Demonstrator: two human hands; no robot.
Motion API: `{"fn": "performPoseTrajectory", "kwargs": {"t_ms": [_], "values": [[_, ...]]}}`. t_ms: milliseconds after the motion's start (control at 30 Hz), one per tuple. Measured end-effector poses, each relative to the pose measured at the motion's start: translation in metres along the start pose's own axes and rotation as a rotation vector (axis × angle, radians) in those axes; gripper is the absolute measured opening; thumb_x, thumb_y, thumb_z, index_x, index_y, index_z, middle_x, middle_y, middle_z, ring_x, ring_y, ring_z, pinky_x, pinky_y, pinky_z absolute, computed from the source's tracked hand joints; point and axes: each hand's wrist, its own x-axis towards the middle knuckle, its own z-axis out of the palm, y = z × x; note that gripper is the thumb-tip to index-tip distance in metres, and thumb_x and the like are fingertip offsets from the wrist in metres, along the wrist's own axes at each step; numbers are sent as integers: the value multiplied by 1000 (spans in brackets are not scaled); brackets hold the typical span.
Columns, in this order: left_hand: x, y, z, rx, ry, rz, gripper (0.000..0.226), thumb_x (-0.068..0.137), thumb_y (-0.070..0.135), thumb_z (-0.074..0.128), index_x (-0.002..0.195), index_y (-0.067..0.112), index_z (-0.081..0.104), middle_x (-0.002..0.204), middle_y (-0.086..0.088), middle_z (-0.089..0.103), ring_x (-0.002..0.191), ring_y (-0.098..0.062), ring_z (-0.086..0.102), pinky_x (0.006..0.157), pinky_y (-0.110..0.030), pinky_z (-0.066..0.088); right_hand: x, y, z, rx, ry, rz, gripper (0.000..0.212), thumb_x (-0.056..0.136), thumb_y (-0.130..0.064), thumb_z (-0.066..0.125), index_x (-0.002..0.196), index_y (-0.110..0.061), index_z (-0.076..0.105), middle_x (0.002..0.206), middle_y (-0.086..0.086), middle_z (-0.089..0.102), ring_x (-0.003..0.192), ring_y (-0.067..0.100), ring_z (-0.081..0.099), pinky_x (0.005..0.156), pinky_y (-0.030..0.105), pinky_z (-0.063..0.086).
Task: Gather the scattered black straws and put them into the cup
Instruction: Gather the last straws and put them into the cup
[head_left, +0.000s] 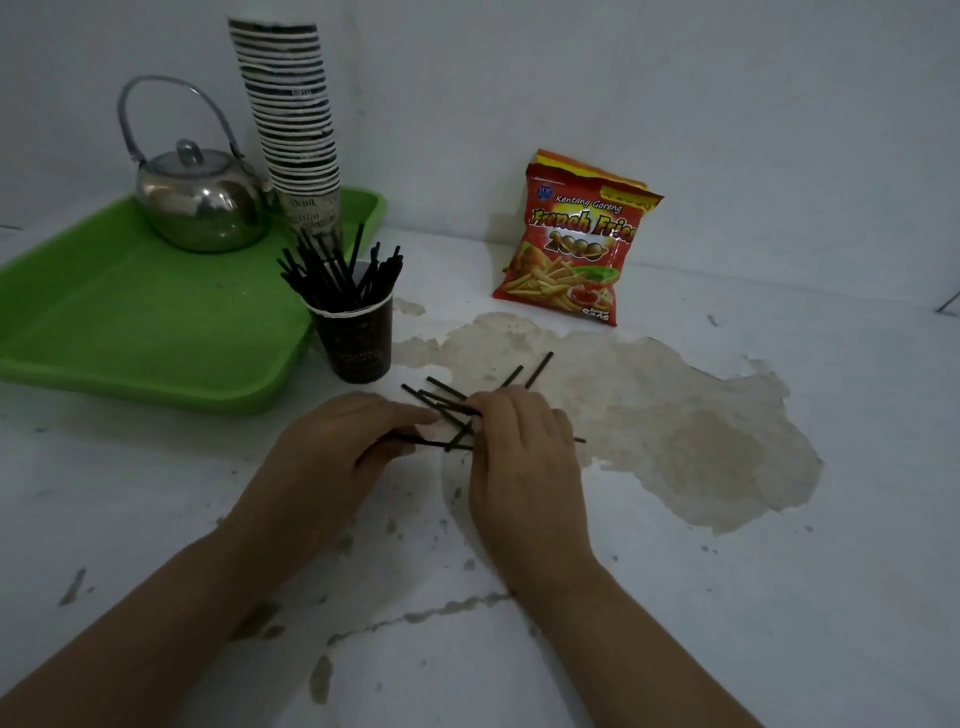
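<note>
The right hand (524, 462) lay knuckles-up over the small heap of loose black straws (447, 410), its fingers curled down onto them so that the grip seemed to be closing round several at mid-length, though the fingertips themselves were hidden under the hand. The left hand (332, 447) came in from the left side with fingers bent, pinching or steadying the near ends of a few straws that ran under it; how many it really had hold of could not be told. The straws crossed one another at odd angles on the counter (675, 597), some ends poking out far of both hands and one sticking out to the right. Thin, light and fairly stiff, they would likely roll and slip on the smooth surface, so raking them parallel and taking the bundle near its middle looked the safer hold; squeezed hard, they might kink. Just far and left of the heap stood the dark paper cup (356, 343), already holding a spray of upright straws and light enough to tip if knocked. Beyond it sat a green tray (130, 322) carrying a steel teapot (200, 205) and a tall stack of paper cups (296, 124), and a red French fries snack bag (576, 239) leaned against the wall to the right.
</note>
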Motion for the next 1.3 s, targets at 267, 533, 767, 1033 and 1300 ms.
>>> {"fn": "performPoseTrajectory", "kwargs": {"t_ms": [267,533,767,1033,1300], "values": [[-6,1,3,-19,97,31,24,80,26,56,94,14,71,82,5,67,80,-7,55,73,-18,45,-1,-2,-4,36,74,4,18,84,-1,43,96,-12,50,84,8,60,78,18,46,70,29,37],[-11,7,5,-47,171,57,20,81,22,57,88,12,73,83,-1,72,81,-6,58,79,-16,46,-7,-3,-12,-23,168,35,14,84,-4,50,94,-10,59,86,12,62,86,19,47,77,25,31],[-12,13,0,-81,278,104,10,82,13,64,88,12,71,83,0,71,82,-7,60,77,-21,49,-7,-4,-17,83,209,138,15,87,-5,47,96,-8,59,87,10,59,85,17,48,75,25,38],[-3,22,-3,-132,401,241,44,83,3,66,124,11,52,93,-8,68,84,-15,62,72,-28,53,5,-8,-24,129,283,214,18,89,-12,44,94,-4,60,87,8,57,84,12,48,75,12,38],[15,28,-34,-232,665,215,44,86,9,58,126,10,40,85,3,57,74,-7,55,69,-14,52,41,-32,-34,397,328,291,11,90,-18,53,95,-28,52,82,-10,60,78,6,59,70,10,46]]}}
